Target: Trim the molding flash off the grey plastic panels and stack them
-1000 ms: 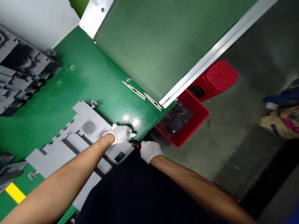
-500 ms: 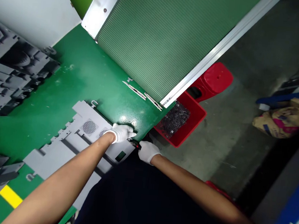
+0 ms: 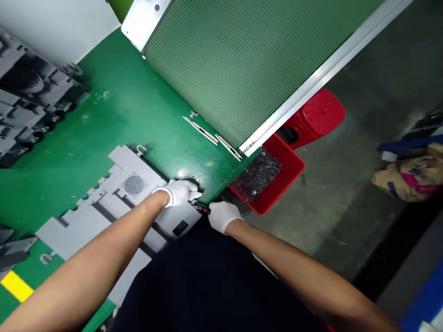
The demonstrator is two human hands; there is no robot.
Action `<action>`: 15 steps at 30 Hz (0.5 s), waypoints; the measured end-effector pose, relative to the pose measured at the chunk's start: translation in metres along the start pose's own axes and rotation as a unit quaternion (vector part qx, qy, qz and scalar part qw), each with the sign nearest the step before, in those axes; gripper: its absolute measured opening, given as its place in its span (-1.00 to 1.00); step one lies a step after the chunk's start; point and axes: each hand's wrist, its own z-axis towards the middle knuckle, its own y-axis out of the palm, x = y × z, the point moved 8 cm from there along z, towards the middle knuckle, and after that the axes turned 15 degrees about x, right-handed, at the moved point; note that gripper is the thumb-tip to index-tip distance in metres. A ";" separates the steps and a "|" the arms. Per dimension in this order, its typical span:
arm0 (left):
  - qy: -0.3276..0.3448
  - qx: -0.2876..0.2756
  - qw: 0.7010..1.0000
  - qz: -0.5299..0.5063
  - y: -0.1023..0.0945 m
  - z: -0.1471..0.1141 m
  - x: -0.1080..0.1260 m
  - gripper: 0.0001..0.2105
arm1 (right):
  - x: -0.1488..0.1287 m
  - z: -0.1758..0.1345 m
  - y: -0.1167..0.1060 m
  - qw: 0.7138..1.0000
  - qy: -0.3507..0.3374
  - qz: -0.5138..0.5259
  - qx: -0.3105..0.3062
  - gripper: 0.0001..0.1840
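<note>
A flat grey plastic panel (image 3: 120, 229) with slots, round-notched edges and a speaker-like mesh lies on the green table before me. My left hand (image 3: 181, 192), white-gloved, rests at its right corner with fingers drawn together; what they grip is hidden. Closed in the white glove of my right hand (image 3: 223, 217) is a small pair of pliers (image 3: 202, 209) with red and dark handles, its tip at the panel's corner by my left fingers. Small grey hook-shaped bits stick out from the panel's edges, one hook (image 3: 141, 150) at the top and another (image 3: 47, 258) lower left.
A ribbed green conveyor belt (image 3: 249, 52) with metal side rails ends at the table. Beneath its corner sit a red bin (image 3: 289, 181) of dark scraps and a red stool (image 3: 324, 113). Stacked grey panels (image 3: 9, 107) line the left. Thin strips (image 3: 201, 130) lie by the belt.
Both hands have shifted only slightly, with the pliers still by the panel's corner. The right hand has risen a little in the picture. The view has tilted slightly.
</note>
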 end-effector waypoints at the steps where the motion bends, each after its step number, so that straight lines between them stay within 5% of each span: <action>1: 0.003 -0.009 1.000 0.000 0.000 -0.002 0.001 -0.57 | -0.001 -0.001 0.000 1.000 0.001 0.003 0.001 -0.72; 15: 0.071 -0.007 0.997 -0.008 -0.009 -0.007 0.007 -0.62 | -0.005 -0.004 0.001 0.999 0.012 0.014 0.034 -0.70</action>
